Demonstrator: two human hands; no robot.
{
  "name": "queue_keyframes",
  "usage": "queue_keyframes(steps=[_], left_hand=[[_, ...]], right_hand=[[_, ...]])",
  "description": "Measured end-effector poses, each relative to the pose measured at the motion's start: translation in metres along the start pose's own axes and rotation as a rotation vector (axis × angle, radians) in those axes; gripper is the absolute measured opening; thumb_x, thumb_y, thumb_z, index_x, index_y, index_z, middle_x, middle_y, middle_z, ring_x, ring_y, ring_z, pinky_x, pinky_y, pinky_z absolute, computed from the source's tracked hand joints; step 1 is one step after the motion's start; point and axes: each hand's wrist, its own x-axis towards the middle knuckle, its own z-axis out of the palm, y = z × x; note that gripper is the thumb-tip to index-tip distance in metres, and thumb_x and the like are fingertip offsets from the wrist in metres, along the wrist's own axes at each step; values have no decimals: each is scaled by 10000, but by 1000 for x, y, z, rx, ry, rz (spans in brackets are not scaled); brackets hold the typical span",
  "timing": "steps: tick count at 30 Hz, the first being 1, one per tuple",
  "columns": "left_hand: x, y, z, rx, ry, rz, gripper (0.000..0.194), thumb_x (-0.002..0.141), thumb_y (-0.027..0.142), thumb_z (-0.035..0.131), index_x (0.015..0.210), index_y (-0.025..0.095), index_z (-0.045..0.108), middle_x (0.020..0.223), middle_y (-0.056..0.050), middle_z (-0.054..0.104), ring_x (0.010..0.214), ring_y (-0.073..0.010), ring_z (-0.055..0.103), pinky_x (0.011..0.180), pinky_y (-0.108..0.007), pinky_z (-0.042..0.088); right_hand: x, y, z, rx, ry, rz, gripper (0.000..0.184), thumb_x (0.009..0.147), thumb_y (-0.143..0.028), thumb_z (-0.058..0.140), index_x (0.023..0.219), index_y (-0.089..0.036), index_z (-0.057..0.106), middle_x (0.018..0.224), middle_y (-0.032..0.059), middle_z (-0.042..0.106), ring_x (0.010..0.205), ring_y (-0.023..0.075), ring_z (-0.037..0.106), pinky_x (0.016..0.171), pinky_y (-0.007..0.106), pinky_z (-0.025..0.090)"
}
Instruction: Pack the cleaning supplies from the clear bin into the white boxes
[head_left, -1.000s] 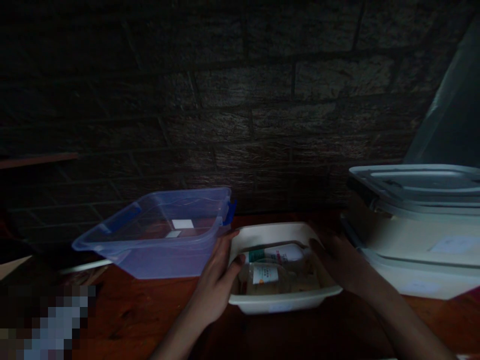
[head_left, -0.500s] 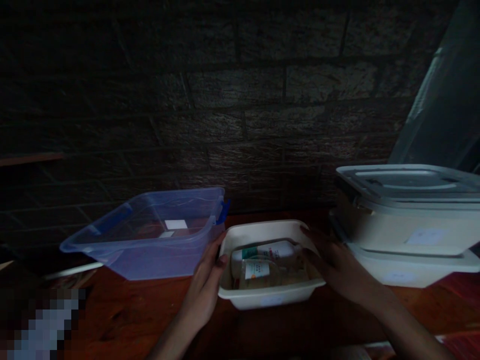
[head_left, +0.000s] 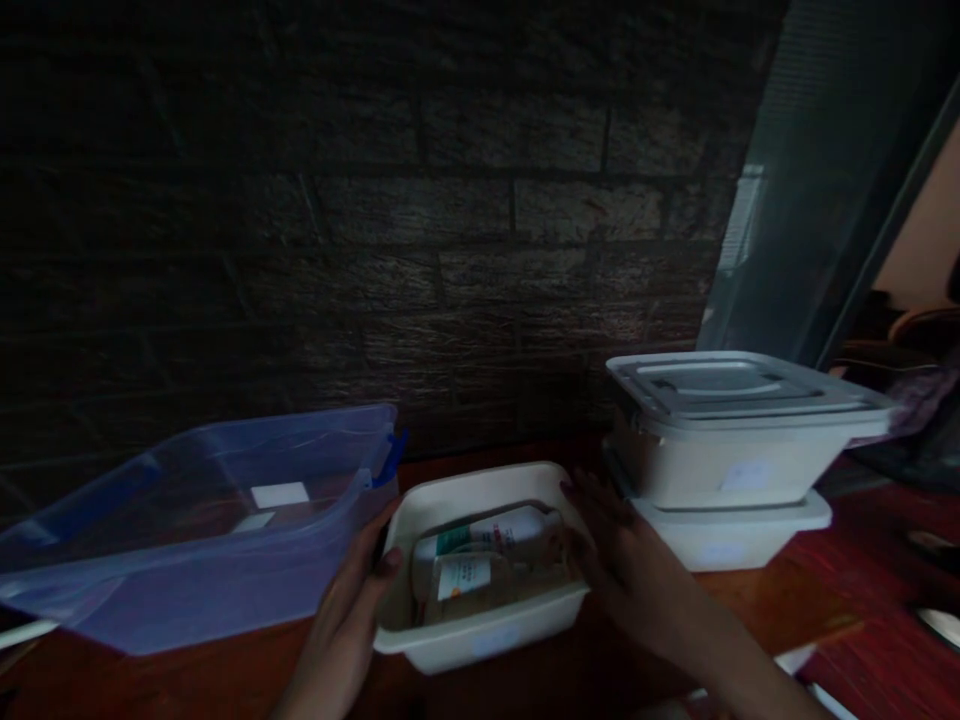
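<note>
A white plastic bin point(head_left: 487, 642) stands on the wooden table between my two hands. In it lie a white bottle with a green label band point(head_left: 521, 523) and a clear bottle with a white label point(head_left: 465, 577). My left hand point(head_left: 352, 600) holds the bin's left side, its thumb at the rim and its fingers partly hidden behind the wall. Against the right rim rests my right hand point(head_left: 626, 560), its fingers along that side and its fingertips dark and hard to make out.
A clear bluish open tub point(head_left: 225, 590) with blue latches stands at the left. Two stacked white boxes point(head_left: 694, 465), the top one under a grey lid point(head_left: 750, 385), stand close at the right. A dark brick wall point(head_left: 480, 230) rises behind. Red cloth point(head_left: 870, 600) lies at far right.
The view has turned to the right, so the bin, tub and boxes appear farther left. My hands remain at the bin's two sides, and the bin's place among the containers looks about the same.
</note>
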Motion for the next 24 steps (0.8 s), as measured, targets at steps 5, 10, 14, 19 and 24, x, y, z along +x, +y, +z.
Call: queue_keyframes(steps=[5,10,14,19,24], left_hand=[[1,2,2,6,-32,-13,578,998,570,446,1514,310,458,1580,-35,495,1470,-319,417,1255,-516,261],[3,7,8,8,-32,18,565,1001,563,443,1505,309,457,1583,-53,477,1477,-329,390,1254,-551,235],[4,9,14,18,-30,35,551,1001,557,452,1492,308,473,1561,-49,507,1450,-325,434,1231,-536,289],[3,11,17,19,-32,72,523,1020,533,428,1488,304,475,1556,-42,517,1427,-309,471,1214,-512,327],[1,19,19,25,-12,92,525,1034,502,410,1490,250,480,1537,-85,531,1426,-312,472,1207,-514,335]], right_hand=[[-25,-24,-51,-11,114,-199,473,1009,-269,571,1481,-243,553,1415,97,636,1244,251,657,1010,362,607],[-13,-2,-121,-274,537,-197,331,989,-264,628,1320,-268,635,1244,77,703,1124,277,684,988,430,581],[7,35,-146,-371,423,-72,359,1027,-425,556,1314,-228,644,1231,103,691,1104,321,680,980,503,573],[0,49,-147,-405,333,-126,274,1047,-341,559,1282,-248,665,1293,92,681,1153,286,671,964,406,590],[-9,49,-154,-531,353,-224,251,1064,-362,549,1255,-249,664,1233,108,709,1064,235,707,941,361,569]])
